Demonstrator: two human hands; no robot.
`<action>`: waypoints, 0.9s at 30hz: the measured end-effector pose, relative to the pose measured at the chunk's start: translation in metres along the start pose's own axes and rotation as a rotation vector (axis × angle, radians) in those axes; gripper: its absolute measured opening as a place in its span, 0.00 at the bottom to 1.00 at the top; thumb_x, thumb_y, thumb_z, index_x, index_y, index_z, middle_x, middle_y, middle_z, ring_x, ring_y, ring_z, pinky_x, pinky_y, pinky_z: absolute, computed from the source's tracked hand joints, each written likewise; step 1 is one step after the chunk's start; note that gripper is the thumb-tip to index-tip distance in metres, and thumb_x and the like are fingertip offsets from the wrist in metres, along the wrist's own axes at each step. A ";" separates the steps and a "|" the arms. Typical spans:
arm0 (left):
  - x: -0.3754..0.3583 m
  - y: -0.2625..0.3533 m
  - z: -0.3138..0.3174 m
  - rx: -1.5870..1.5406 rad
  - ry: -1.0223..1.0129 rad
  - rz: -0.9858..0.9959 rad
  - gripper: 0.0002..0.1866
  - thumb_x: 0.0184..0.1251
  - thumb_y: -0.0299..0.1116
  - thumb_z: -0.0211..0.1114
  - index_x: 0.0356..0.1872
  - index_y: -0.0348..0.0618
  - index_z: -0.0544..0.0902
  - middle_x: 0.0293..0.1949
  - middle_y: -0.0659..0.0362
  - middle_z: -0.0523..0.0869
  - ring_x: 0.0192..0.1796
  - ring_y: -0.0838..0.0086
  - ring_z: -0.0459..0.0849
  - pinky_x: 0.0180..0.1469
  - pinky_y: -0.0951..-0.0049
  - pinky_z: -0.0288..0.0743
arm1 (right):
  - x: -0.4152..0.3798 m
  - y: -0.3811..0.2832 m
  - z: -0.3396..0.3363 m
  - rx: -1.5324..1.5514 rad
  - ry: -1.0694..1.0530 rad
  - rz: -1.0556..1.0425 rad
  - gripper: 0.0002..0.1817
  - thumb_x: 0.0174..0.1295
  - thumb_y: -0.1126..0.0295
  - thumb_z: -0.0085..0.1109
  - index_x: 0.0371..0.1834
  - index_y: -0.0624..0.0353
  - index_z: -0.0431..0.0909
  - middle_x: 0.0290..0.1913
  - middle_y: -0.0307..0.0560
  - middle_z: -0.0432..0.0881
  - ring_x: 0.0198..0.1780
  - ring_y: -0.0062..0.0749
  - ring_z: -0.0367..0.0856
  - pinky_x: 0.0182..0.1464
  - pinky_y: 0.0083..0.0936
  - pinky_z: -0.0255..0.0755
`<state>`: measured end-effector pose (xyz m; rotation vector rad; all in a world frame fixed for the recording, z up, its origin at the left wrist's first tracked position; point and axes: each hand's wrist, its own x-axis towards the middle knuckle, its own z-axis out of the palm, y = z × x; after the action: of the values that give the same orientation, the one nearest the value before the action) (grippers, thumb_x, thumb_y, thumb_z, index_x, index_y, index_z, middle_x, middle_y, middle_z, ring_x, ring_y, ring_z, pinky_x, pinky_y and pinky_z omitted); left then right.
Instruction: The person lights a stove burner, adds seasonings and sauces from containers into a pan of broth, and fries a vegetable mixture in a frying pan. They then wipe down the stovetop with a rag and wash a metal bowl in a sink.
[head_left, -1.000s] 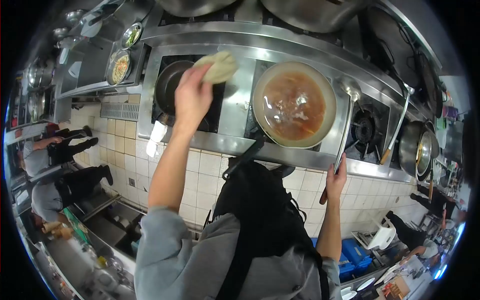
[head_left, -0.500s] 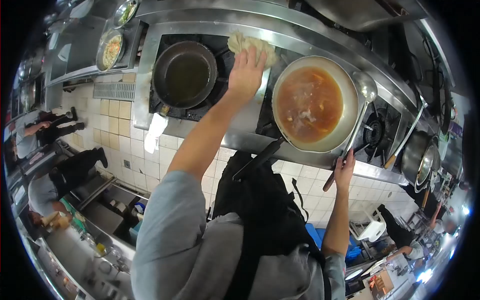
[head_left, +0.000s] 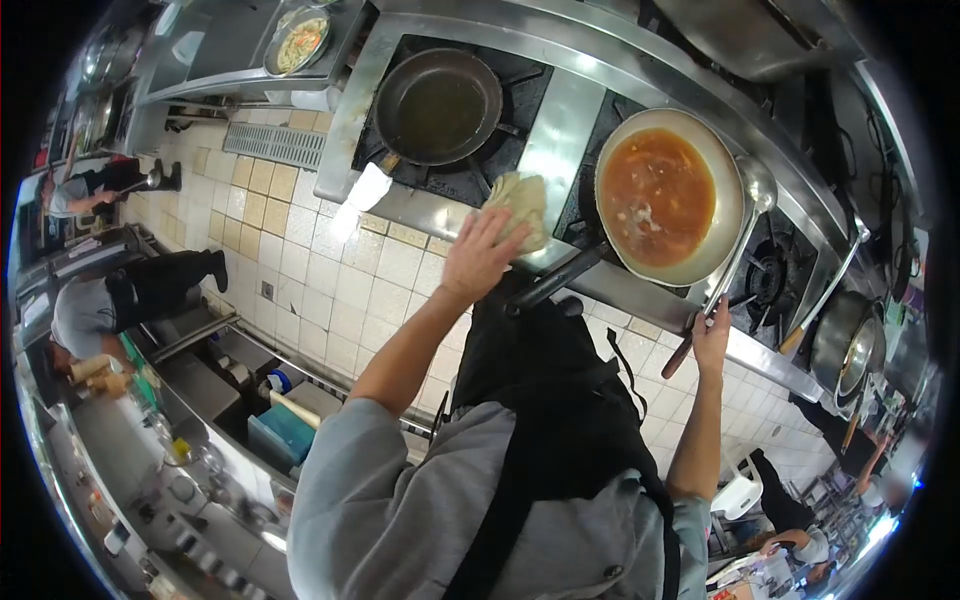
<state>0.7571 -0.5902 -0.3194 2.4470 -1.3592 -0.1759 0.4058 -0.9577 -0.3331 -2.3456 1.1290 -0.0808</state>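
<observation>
My left hand (head_left: 484, 252) presses a crumpled beige cloth (head_left: 519, 207) onto the steel front rim of the stove (head_left: 565, 135), between two pans. In my right hand (head_left: 712, 338) is the dark handle of a long steel ladle (head_left: 757, 184), its bowl resting by the rim of the light pan. That pan (head_left: 730, 215) holds reddish-brown liquid with pieces in it (head_left: 660, 195), and its black handle points toward me. A dark frying pan (head_left: 438, 105) with a little oily liquid sits on the burner to the left.
A white cloth (head_left: 366, 193) hangs at the stove's front left corner. A bowl of food (head_left: 300, 43) stands at the upper left. Stacked metal pans (head_left: 848, 340) are at the right. Other people (head_left: 85, 312) stand at the left and lower right.
My left hand has moved the beige cloth from the back of the stove toward its front edge. The camera view has shifted. My right hand still holds the ladle.
</observation>
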 end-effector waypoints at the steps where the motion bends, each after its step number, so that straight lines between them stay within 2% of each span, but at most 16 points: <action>1: -0.009 -0.009 -0.006 -0.015 0.008 -0.039 0.29 0.67 0.31 0.64 0.71 0.60 0.74 0.71 0.48 0.71 0.73 0.47 0.68 0.75 0.48 0.60 | -0.002 -0.003 -0.007 0.002 0.006 -0.002 0.38 0.64 0.75 0.58 0.78 0.66 0.55 0.63 0.67 0.73 0.62 0.58 0.75 0.63 0.41 0.72; 3: -0.030 -0.040 -0.001 0.049 -0.016 -0.148 0.32 0.67 0.33 0.64 0.73 0.60 0.71 0.70 0.48 0.71 0.73 0.46 0.67 0.75 0.44 0.60 | -0.012 -0.004 -0.021 0.007 -0.007 -0.019 0.38 0.65 0.76 0.59 0.79 0.63 0.55 0.65 0.65 0.72 0.61 0.53 0.77 0.59 0.38 0.76; 5: -0.041 -0.055 -0.005 0.082 0.073 -0.197 0.32 0.66 0.32 0.65 0.73 0.60 0.72 0.71 0.46 0.71 0.72 0.44 0.67 0.74 0.43 0.59 | -0.025 0.002 -0.030 0.069 0.044 -0.030 0.38 0.66 0.76 0.59 0.79 0.61 0.55 0.66 0.64 0.72 0.61 0.51 0.78 0.57 0.37 0.77; 7: -0.047 -0.054 0.002 0.039 0.121 -0.152 0.32 0.66 0.32 0.65 0.72 0.59 0.72 0.71 0.45 0.70 0.72 0.43 0.67 0.74 0.43 0.60 | -0.045 0.014 -0.045 0.134 0.094 0.004 0.38 0.67 0.77 0.58 0.80 0.58 0.55 0.67 0.62 0.72 0.59 0.47 0.79 0.54 0.35 0.80; 8: -0.045 -0.042 0.013 0.016 0.181 -0.143 0.31 0.66 0.31 0.65 0.72 0.58 0.73 0.71 0.45 0.70 0.72 0.42 0.67 0.73 0.43 0.60 | -0.056 0.019 -0.052 0.139 0.104 0.055 0.37 0.68 0.78 0.58 0.80 0.57 0.55 0.66 0.61 0.72 0.58 0.46 0.80 0.53 0.35 0.81; 11: -0.038 -0.004 0.045 -0.049 0.119 0.054 0.30 0.66 0.29 0.65 0.71 0.56 0.75 0.71 0.44 0.70 0.71 0.41 0.68 0.72 0.43 0.61 | -0.094 0.035 -0.071 0.074 0.159 0.152 0.36 0.68 0.77 0.58 0.79 0.59 0.56 0.65 0.60 0.73 0.57 0.45 0.80 0.53 0.34 0.82; 12: -0.031 0.019 0.048 -0.033 0.139 0.124 0.29 0.65 0.27 0.65 0.69 0.55 0.76 0.69 0.45 0.74 0.69 0.42 0.71 0.71 0.48 0.65 | -0.109 0.047 -0.071 0.109 0.178 0.181 0.36 0.68 0.77 0.58 0.79 0.59 0.57 0.65 0.60 0.73 0.56 0.43 0.80 0.52 0.33 0.82; 14: -0.019 0.050 0.087 -0.289 0.170 0.128 0.28 0.63 0.26 0.65 0.67 0.55 0.79 0.66 0.47 0.78 0.66 0.45 0.75 0.70 0.53 0.68 | -0.138 0.065 -0.069 0.144 0.208 0.214 0.35 0.68 0.77 0.58 0.79 0.60 0.57 0.64 0.59 0.73 0.56 0.41 0.80 0.52 0.32 0.82; 16: -0.015 0.099 0.083 -0.222 0.109 0.198 0.28 0.60 0.24 0.65 0.64 0.53 0.80 0.64 0.49 0.80 0.65 0.47 0.77 0.69 0.56 0.71 | -0.167 0.079 -0.071 0.164 0.229 0.249 0.36 0.70 0.75 0.59 0.80 0.56 0.57 0.64 0.54 0.73 0.56 0.34 0.79 0.50 0.29 0.81; 17: -0.010 0.117 0.089 -0.193 0.105 0.234 0.29 0.55 0.21 0.63 0.62 0.51 0.82 0.63 0.49 0.80 0.66 0.48 0.76 0.70 0.53 0.70 | -0.179 0.078 -0.072 0.195 0.233 0.279 0.35 0.70 0.76 0.58 0.80 0.56 0.57 0.65 0.54 0.73 0.56 0.34 0.79 0.51 0.29 0.81; 20: 0.007 0.167 0.103 -0.420 0.031 0.411 0.27 0.55 0.21 0.61 0.59 0.53 0.83 0.66 0.53 0.78 0.70 0.51 0.73 0.74 0.52 0.66 | -0.217 0.086 -0.073 0.259 0.241 0.334 0.33 0.70 0.77 0.57 0.78 0.60 0.60 0.66 0.55 0.73 0.57 0.37 0.79 0.55 0.33 0.80; 22: 0.015 0.196 0.097 -0.503 0.070 0.466 0.29 0.53 0.21 0.61 0.60 0.51 0.82 0.67 0.55 0.78 0.70 0.53 0.73 0.73 0.53 0.68 | -0.238 0.102 -0.066 0.307 0.211 0.335 0.31 0.71 0.76 0.56 0.77 0.60 0.62 0.68 0.54 0.74 0.58 0.36 0.79 0.58 0.34 0.78; 24: 0.032 0.230 0.105 -0.522 0.100 0.499 0.25 0.60 0.27 0.59 0.60 0.54 0.82 0.66 0.56 0.77 0.68 0.57 0.75 0.72 0.57 0.69 | -0.251 0.107 -0.061 0.328 0.207 0.366 0.30 0.72 0.73 0.56 0.77 0.58 0.64 0.67 0.54 0.75 0.56 0.34 0.80 0.57 0.32 0.78; 25: 0.039 0.248 0.103 -0.463 0.282 0.518 0.24 0.60 0.30 0.60 0.60 0.57 0.82 0.65 0.56 0.78 0.66 0.58 0.76 0.71 0.56 0.70 | -0.257 0.104 -0.059 0.280 0.223 0.314 0.29 0.73 0.72 0.56 0.76 0.58 0.65 0.63 0.53 0.78 0.53 0.32 0.80 0.54 0.30 0.79; 27: 0.059 0.280 0.085 -0.441 0.346 0.557 0.26 0.61 0.30 0.61 0.63 0.60 0.80 0.68 0.56 0.76 0.72 0.53 0.72 0.74 0.53 0.67 | -0.272 0.113 -0.055 0.319 0.148 0.331 0.28 0.73 0.72 0.56 0.76 0.58 0.65 0.61 0.52 0.79 0.52 0.32 0.80 0.53 0.30 0.79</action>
<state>0.5415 -0.7963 -0.2984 1.5883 -1.5743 0.0770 0.1341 -0.8374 -0.2945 -1.8753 1.4441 -0.2958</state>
